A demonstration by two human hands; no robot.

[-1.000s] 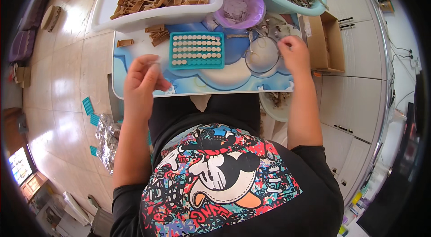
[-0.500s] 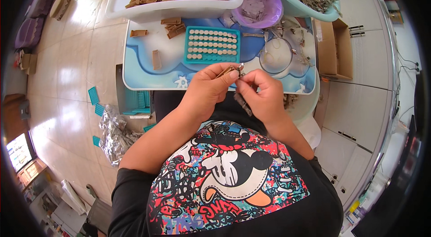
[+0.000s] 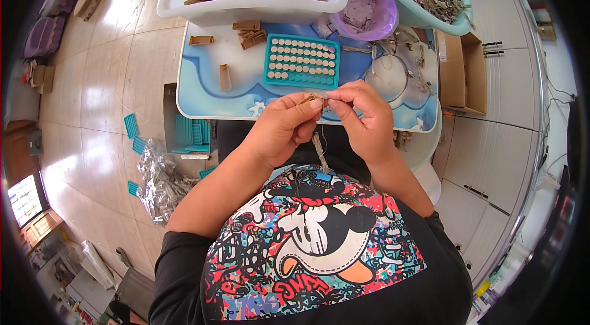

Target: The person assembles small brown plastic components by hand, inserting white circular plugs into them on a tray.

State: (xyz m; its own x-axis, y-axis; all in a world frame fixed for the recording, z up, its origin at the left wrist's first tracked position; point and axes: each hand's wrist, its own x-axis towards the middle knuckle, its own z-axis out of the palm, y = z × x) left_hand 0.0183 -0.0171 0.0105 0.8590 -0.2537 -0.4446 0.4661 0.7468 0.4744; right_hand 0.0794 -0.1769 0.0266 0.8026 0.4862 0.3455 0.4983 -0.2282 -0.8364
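Near the front edge of the table, my two hands meet. My left hand [image 3: 284, 127] is closed, with a small brown plastic casing [image 3: 308, 99] pinched between thumb and forefinger. Close against it, my right hand [image 3: 369, 123] pinches something tiny, perhaps a thin wire, mostly hidden by the fingers. A greyish bundle of thin wires [image 3: 320, 151] dangles below the hands in front of my shirt. Just beyond the hands lies a teal tray [image 3: 307, 79] with rows of round white pieces; part of its front row has bare slots.
Loose brown casings [image 3: 225, 78] lie left of the tray. Behind stand a white tub [image 3: 258, 14] of brown casings, a purple basin [image 3: 381, 30] of pale pieces and a mint basin [image 3: 464, 17] of wired parts. A cardboard box [image 3: 474, 73] stands at right.
My right hand has shifted slightly up and its fingers have changed position at the casing. The wire bundle has swung to hang straighter below the hands. The whole view has moved a little.
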